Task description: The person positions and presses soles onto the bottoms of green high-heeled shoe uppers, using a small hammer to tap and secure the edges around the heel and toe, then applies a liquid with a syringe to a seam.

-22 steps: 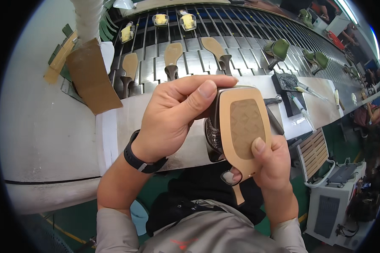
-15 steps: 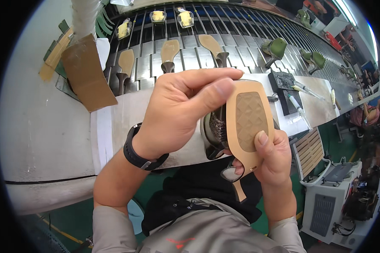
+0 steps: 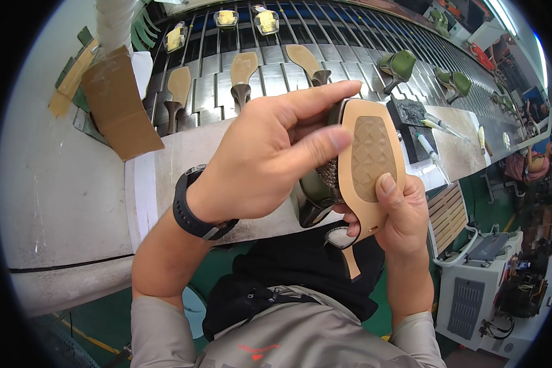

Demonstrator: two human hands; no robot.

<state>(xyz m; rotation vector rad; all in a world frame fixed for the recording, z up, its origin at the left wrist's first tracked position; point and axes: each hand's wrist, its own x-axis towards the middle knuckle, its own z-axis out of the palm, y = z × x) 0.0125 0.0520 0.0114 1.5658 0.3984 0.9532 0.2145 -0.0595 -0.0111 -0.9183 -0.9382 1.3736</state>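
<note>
My right hand [image 3: 405,208] is closed on a tan shoe sole [image 3: 346,147], its thumb pressed on the underside. A darker panel with a diamond pattern fills the middle of the sole, and a narrow tan heel strip [image 3: 351,264] hangs below. Behind its left edge shows a dark, glossy shoe [image 3: 316,199] with green and a rough, glittery patch. My left hand [image 3: 260,156] curls round the toe end of the shoe, thumb at the sole's edge and forefinger stretched past the toe. Its other fingertips are hidden, as is the contact between sole and shoe.
Several tan soles with dark heels [image 3: 244,67] lie on the slatted metal conveyor [image 3: 276,80] beyond the bench. Green shoe forms [image 3: 398,64] stand to their right. A black block [image 3: 411,113] and syringes [image 3: 434,153] lie at right; a cardboard piece [image 3: 113,101] stands at left.
Both hands have carried the sole and shoe slightly up and to the right. My left thumb has slid off the sole's top corner toward its left edge.
</note>
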